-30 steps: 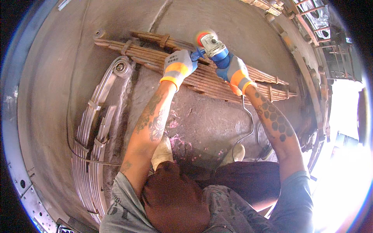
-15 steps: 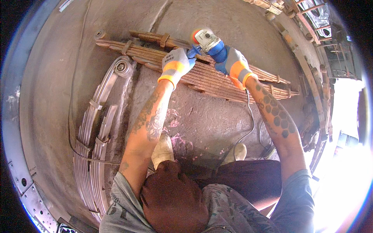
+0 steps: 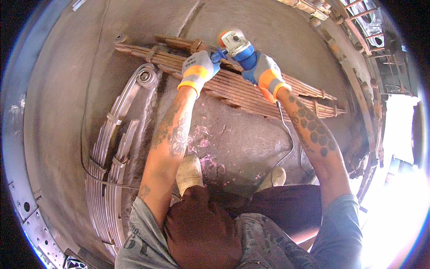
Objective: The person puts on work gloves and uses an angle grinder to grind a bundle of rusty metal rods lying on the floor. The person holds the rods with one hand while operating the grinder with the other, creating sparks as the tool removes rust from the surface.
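Observation:
Both my hands, in grey, blue and orange gloves, hold an angle grinder (image 3: 242,53) with a blue body and a pale metal head. My left hand (image 3: 200,68) is wrapped round its blue side handle (image 3: 218,55). Around the rear of the body closes my right hand (image 3: 267,74). At the grinder's far left edge shows an orange, blurred disc (image 3: 222,37). Beneath lies a rusty leaf spring pack (image 3: 242,92), slanting across the floor, with a second narrower rusty leaf spring (image 3: 175,42) along its far side. Whether the disc touches metal I cannot tell.
Two shinier leaf spring packs (image 3: 104,154) lie on the left. A power cord (image 3: 291,139) hangs from the grinder towards my feet, and a cable (image 3: 83,130) runs along the left floor. My shoes (image 3: 190,172) are close by. Metal frames (image 3: 358,27) stand at far right.
The grinder and both gloved hands have shifted slightly to the left and away from me. The springs appear a little farther right in the picture.

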{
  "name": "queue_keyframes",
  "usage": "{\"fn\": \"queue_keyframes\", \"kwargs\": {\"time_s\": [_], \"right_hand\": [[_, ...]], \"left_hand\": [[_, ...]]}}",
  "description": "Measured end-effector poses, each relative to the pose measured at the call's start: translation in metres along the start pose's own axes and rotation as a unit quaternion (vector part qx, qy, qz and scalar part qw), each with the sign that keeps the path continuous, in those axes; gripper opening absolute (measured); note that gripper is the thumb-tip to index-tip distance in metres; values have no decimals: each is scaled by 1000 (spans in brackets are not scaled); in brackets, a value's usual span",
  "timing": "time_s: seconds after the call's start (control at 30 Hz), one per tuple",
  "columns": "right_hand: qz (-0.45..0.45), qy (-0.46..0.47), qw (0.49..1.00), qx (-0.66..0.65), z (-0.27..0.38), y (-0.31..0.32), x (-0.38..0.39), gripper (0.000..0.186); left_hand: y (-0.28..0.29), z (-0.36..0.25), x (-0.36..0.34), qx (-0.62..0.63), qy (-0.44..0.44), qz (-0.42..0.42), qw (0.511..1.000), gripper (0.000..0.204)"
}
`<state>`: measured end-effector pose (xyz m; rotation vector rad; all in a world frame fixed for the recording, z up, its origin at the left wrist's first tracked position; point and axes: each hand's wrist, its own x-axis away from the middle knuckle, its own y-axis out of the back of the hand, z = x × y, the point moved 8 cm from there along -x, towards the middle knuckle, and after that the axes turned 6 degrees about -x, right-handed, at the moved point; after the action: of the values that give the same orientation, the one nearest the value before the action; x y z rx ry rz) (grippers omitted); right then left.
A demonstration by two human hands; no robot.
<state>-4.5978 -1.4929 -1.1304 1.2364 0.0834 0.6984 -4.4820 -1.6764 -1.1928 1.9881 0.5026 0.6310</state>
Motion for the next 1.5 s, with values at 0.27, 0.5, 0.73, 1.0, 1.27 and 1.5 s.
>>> {"fn": "queue_keyframes", "kwargs": {"time_s": [0.27,0.5,0.73,1.0,1.27,1.5], "right_hand": [[-46,14,998,-28,-9,-15,4,53],[-27,-7,1000,-10,-14,-23,2,54],[-26,5,998,-60,-27,-26,8,59],[-38,39,997,-46,-45,-25,6,56],[-26,-30,999,-5,-72,-5,31,52],[-37,-10,999,-24,-84,5,38,60]], "left_hand": [[1,1,2,3,1,-15,1000,37],[-1,-1,10,-2,-8,-22,1000,34],[0,-9,21,13,-24,-45,999,33],[-18,-21,21,2,-30,-6,1000,30],[-45,-54,35,42,-67,7,997,28],[-50,-65,36,28,-71,6,997,30]]}}
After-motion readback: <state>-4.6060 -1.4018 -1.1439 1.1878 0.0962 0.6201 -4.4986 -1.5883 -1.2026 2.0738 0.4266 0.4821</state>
